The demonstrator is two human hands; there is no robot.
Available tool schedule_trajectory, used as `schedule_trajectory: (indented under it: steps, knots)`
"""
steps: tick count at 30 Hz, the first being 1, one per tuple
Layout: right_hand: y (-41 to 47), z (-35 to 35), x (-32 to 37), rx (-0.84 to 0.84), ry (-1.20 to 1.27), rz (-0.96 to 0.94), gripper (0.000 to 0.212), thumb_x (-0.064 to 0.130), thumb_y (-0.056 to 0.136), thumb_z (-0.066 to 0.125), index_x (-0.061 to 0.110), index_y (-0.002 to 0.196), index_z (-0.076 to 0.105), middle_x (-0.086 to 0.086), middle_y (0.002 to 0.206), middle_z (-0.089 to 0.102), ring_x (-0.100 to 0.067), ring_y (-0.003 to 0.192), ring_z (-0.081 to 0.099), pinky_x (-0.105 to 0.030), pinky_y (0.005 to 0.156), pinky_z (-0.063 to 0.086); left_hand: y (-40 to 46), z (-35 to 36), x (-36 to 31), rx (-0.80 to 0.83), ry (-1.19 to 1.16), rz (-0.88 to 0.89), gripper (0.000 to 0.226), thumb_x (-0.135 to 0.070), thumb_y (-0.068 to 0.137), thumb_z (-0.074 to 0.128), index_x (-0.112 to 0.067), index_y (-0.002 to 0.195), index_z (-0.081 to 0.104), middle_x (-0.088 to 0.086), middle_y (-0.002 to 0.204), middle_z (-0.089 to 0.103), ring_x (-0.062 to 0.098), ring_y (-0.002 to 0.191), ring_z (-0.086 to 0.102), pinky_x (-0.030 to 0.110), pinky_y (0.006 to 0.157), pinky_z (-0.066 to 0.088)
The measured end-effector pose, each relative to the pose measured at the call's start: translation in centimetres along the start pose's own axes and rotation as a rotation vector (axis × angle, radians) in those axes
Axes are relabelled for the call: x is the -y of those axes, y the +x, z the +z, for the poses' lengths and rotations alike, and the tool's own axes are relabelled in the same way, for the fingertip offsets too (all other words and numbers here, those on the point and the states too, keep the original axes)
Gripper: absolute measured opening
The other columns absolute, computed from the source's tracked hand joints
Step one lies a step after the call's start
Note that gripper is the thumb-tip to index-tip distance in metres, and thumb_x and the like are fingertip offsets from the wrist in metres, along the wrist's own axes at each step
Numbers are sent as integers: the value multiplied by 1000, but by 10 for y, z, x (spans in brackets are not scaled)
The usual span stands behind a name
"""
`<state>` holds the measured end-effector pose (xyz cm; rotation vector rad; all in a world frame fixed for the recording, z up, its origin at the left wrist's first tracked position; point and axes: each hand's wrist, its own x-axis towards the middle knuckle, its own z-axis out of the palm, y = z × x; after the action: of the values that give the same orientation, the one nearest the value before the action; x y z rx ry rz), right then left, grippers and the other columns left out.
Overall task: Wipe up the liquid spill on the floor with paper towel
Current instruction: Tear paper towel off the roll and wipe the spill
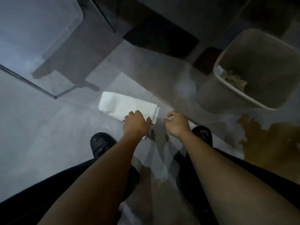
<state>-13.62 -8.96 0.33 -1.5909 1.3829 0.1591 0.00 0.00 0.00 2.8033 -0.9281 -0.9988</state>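
A folded white paper towel (121, 105) lies flat on the grey tiled floor in front of my feet. My left hand (136, 123) rests on its near right corner, fingers curled over the edge. My right hand (177, 123) hovers just right of the towel, fingers loosely bent and apart, holding nothing. A brownish-yellow liquid spill (267, 140) spreads over the floor at the far right, beside my right shoe and well apart from the towel.
A beige waste bin (227, 51) with crumpled paper inside stands at the upper right, just behind the spill. A dark mat (162, 36) lies at the top centre. A glass panel with a metal edge (29, 82) runs across the left. My black shoes (101, 143) flank my arms.
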Motion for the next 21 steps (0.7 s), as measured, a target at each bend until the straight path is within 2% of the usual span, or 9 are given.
schedule_trajectory:
  steps: [3,5,8,11,13,15,17,19,21]
  knots:
    - [17,15,-10,-2,-9,-3,25,28,98,60,17,120,60,-2,114,61,-19,94,57,-24,78,42,30,20,1,-25,107,-36,73,-64,92,54,-8,138,45,14,141,43,35,129,42,47,97,48]
    - [23,20,-20,16,-29,-2,25,31,98,60,18,119,61,2,107,57,-16,91,54,-23,76,39,41,30,-1,-23,126,-62,76,-63,90,58,-10,141,39,15,147,34,38,134,37,50,99,47]
    - [28,16,-38,12,-44,9,25,33,97,61,17,115,64,3,102,58,-15,87,53,-20,66,39,52,45,-2,-24,116,-63,60,-41,94,62,-12,141,38,17,152,25,43,137,29,54,101,48]
    - [29,9,-54,-15,-22,49,19,32,96,62,18,108,66,4,96,62,-14,83,54,-12,57,35,56,48,2,-22,107,-54,52,-25,93,67,-13,138,43,20,150,25,45,134,29,55,100,51]
    - [28,5,-60,-37,-4,66,17,33,95,64,19,105,66,4,93,63,-14,83,55,-19,65,38,52,47,0,-56,57,-32,41,-21,97,61,-12,134,46,21,146,30,44,131,32,53,98,50]
    - [26,2,-63,-45,38,87,16,33,94,64,20,103,65,4,89,64,-14,82,56,-19,72,38,47,46,-7,-72,6,20,31,-21,101,52,-10,130,49,21,140,37,42,125,38,49,97,48]
    - [22,-1,-65,-60,78,97,18,34,94,65,19,104,65,4,85,64,-14,80,57,-19,71,38,39,47,-21,-53,-72,111,23,-24,102,49,-10,121,51,18,125,49,38,114,48,44,91,46]
    - [20,-4,-66,-92,98,103,21,32,94,65,18,110,64,-1,94,69,-16,82,59,-19,70,38,29,50,-41,-21,-214,195,14,-25,103,49,-12,108,51,12,105,56,30,99,57,36,78,44]
    - [22,-10,-67,-147,123,131,28,29,95,64,16,120,61,-8,111,70,-20,90,62,-20,75,40,20,53,-62,27,-326,237,13,-24,104,49,-12,103,48,8,97,57,25,87,56,33,74,41]
